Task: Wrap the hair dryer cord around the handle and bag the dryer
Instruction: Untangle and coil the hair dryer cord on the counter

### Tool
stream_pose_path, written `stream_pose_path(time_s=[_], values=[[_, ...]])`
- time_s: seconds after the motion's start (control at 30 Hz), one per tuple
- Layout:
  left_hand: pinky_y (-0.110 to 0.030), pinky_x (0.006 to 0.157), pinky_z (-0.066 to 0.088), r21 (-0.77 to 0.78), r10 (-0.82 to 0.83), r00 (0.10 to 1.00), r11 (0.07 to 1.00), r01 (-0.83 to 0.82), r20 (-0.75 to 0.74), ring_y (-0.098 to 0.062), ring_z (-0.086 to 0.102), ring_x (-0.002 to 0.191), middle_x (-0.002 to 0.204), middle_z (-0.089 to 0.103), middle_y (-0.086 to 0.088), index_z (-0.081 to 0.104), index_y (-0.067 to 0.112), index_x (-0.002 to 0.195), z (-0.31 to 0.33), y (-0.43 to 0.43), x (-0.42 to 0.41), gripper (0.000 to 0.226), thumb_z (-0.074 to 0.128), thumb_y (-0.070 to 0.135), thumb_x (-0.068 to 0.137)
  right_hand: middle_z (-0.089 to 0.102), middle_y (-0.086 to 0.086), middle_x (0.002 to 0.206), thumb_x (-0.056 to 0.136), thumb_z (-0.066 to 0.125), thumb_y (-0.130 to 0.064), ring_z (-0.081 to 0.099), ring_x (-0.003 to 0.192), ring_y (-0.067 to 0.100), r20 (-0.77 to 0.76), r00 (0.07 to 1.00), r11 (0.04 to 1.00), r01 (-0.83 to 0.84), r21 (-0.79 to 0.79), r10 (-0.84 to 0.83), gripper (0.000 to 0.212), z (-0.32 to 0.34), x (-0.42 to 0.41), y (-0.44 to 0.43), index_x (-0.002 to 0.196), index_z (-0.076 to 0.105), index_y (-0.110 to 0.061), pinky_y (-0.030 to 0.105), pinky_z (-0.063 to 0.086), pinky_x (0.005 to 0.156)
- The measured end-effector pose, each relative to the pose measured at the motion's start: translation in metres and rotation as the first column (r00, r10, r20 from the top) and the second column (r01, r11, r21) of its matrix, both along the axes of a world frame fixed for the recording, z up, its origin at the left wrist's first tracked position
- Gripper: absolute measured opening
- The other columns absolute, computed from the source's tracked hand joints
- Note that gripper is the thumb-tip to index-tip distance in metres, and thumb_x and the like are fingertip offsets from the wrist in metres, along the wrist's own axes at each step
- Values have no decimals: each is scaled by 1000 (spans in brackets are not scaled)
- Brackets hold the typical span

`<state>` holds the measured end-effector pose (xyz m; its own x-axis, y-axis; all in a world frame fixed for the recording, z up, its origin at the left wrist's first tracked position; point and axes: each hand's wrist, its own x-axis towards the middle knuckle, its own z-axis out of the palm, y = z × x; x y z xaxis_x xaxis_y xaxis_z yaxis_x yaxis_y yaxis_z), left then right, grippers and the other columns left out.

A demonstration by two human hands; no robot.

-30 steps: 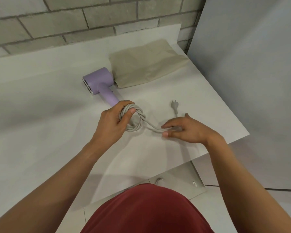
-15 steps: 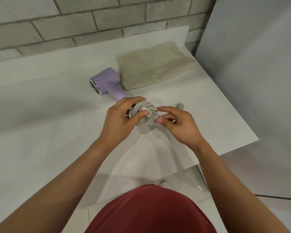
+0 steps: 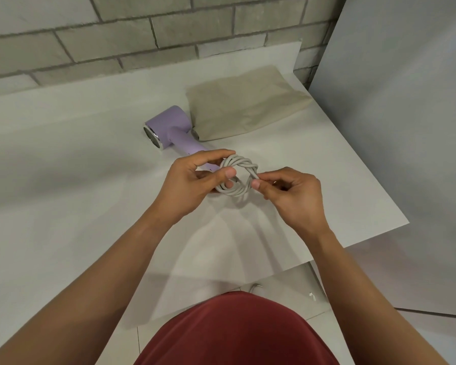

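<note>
no readable text, labels or signs

Plain indoor workspace: white table (image 3: 63, 180) against grey brick wall (image 3: 169, 27).

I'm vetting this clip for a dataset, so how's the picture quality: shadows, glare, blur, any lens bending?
Head view throughout: soft, even light; faint arm shadows fan across the table below the left hand and right hand; a small gleam on the hair dryer at its metal rim; the cord and both hands look sharp; brick wall courses seem slightly bowed, wide-angle style.

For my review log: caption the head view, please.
Left hand holds the coiled cord, right hand pinches it; dryer and bag behind.
</note>
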<state>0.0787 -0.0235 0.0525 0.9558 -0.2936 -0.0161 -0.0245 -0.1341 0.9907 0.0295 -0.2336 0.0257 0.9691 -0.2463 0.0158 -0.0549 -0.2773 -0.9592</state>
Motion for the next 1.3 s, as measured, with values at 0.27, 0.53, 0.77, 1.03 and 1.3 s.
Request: stream_pose_path(time_s=[0.27, 0.53, 0.77, 1.03, 1.3], values=[[-28, 80, 61, 29, -154, 987, 988, 155, -36, -25, 78, 82, 92, 80, 2, 70, 17, 127, 6, 2, 1, 38, 76, 11, 90, 75, 1, 80, 82, 88, -26, 75, 76, 22, -34, 999, 995, -3, 97, 6, 52, -2, -1, 24, 126, 61, -35, 44, 61, 83], [-29, 76, 59, -5, -128, 988, 992, 128, -82, -33, 78, 85, 117, 73, 0, 54, 20, 127, 2, 8, -1, 40, 72, 4, 95, 65, -12, 97, 92, 75, -31, 68, 68, 8, -21, 999, 958, -30, -285, 26, 7, -8, 10, 25, 95, 71, -26, 28, 54, 73], [-51, 94, 58, 239, -99, 981, 961, 138, -168, -26, 76, 89, 94, 77, -1, 67, 27, 111, 16, 7, 9, 20, 66, 40, 97, 69, -16, 85, 93, 74, -26, 60, 68, 5, -43, 993, 915, -119, -387, 111, 6, -10, 4, 31, 97, 72, -22, 27, 48, 69], [-54, 77, 63, 497, -222, 962, 823, 273, -160, -33, 76, 80, 81, 75, -17, 73, 8, 83, 27, 2, 32, 31, 65, 32, 101, 71, -11, 89, 92, 78, -28, 61, 80, 9, -9, 989, 946, -141, -291, 145, 11, -7, 5, 28, 99, 75, -21, 12, 42, 66], [-47, 71, 63, 389, 107, 979, 906, -168, 173, -22, 71, 72, 79, 70, -4, 68, 10, 95, 14, -8, 31, 28, 55, 33, 106, 67, -13, 78, 93, 78, -30, 52, 60, 1, -137, 936, 945, -328, -10, 323, 11, 4, 18, 2, 102, 79, -23, 16, 42, 65]])
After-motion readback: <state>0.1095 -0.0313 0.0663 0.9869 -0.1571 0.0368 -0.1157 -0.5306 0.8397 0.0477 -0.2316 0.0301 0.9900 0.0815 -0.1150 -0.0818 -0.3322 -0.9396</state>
